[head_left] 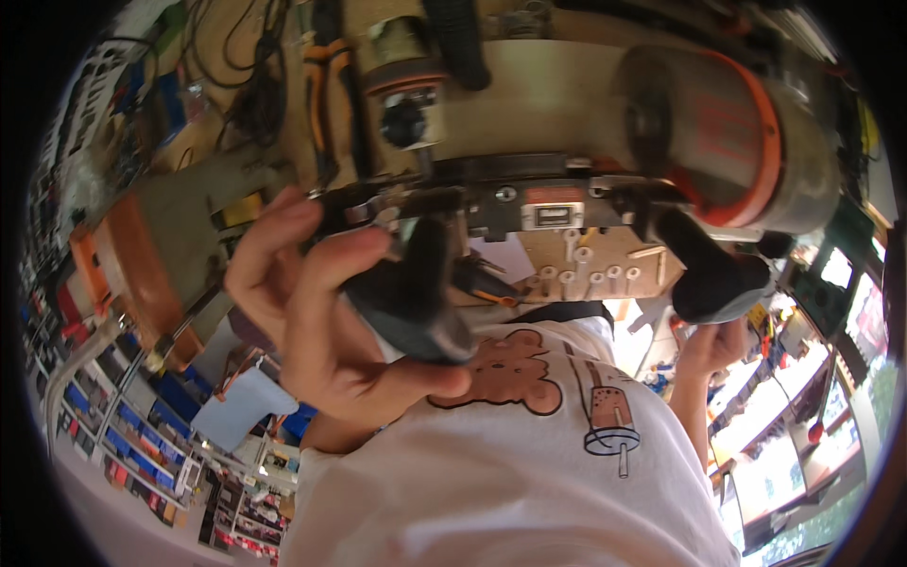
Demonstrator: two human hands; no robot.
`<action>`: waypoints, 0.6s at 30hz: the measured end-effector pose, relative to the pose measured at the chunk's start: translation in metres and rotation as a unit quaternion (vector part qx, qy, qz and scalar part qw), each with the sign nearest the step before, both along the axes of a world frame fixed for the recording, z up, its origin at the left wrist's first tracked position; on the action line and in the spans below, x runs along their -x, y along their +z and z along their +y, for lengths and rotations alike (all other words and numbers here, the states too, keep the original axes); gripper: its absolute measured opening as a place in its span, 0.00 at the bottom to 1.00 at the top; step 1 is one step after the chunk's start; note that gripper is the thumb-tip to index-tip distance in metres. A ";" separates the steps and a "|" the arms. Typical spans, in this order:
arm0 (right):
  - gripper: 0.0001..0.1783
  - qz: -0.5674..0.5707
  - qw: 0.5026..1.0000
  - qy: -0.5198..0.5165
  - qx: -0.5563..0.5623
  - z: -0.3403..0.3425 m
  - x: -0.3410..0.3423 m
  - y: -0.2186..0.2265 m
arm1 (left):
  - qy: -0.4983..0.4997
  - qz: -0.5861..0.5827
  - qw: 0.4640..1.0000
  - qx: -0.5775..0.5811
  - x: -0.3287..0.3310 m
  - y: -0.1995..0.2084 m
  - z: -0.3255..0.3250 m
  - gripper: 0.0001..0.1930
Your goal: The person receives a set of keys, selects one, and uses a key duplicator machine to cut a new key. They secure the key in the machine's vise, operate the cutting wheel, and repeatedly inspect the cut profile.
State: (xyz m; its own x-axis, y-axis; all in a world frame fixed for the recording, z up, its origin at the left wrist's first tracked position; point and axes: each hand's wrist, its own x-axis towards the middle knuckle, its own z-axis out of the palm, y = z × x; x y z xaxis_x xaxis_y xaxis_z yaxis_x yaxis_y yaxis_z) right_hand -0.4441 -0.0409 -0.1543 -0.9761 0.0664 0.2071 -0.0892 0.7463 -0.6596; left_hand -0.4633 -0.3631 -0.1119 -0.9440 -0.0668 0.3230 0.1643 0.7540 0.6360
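My left hand (pixel 316 326) is wrapped around a black padded handle (pixel 416 298) that hangs from a dark metal frame (pixel 491 194). My right hand (pixel 713 345) grips a second black handle (pixel 704 269) at the frame's right end; only its fingers and forearm show. A big grey cylinder with an orange band (pixel 732 132) sits above the right handle. Below the frame is a wooden plate with several white pegs (pixel 590 265). My white shirt with a brown cartoon bear print (pixel 510 373) fills the lower middle.
A workbench with black cables (pixel 246 85) and orange-handled pliers (pixel 321 94) spans the top. An orange case (pixel 132 274) is at the left, shelves with blue bins (pixel 123 425) at the lower left, and lit display cases (pixel 784 454) at the lower right.
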 end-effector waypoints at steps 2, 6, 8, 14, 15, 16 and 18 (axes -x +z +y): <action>0.08 0.076 0.992 -0.068 0.080 0.016 0.014 0.002 | 0.023 0.027 0.999 -0.040 -0.006 -0.004 -0.002 0.43; 0.08 0.147 0.979 -0.113 0.086 0.051 0.043 0.001 | 0.048 -0.016 0.999 -0.004 -0.005 0.000 0.007 0.41; 0.11 0.134 0.980 -0.133 0.062 0.052 0.054 -0.004 | 0.045 -0.020 0.999 -0.011 -0.005 0.000 0.008 0.41; 0.24 -0.015 0.932 -0.133 0.336 0.066 0.071 -0.019 | 0.051 0.001 0.998 -0.038 -0.009 -0.004 0.005 0.40; 0.26 -0.057 0.897 -0.122 0.420 0.076 0.071 -0.025 | 0.052 0.006 0.997 -0.051 -0.012 -0.005 0.004 0.42; 0.27 -0.072 0.876 -0.156 0.452 0.082 0.069 -0.030 | 0.051 0.010 0.997 -0.062 -0.011 -0.007 0.002 0.43; 0.25 -0.113 0.838 -0.153 0.512 0.096 0.068 -0.028 | 0.040 -0.007 0.999 -0.015 -0.005 -0.002 0.004 0.42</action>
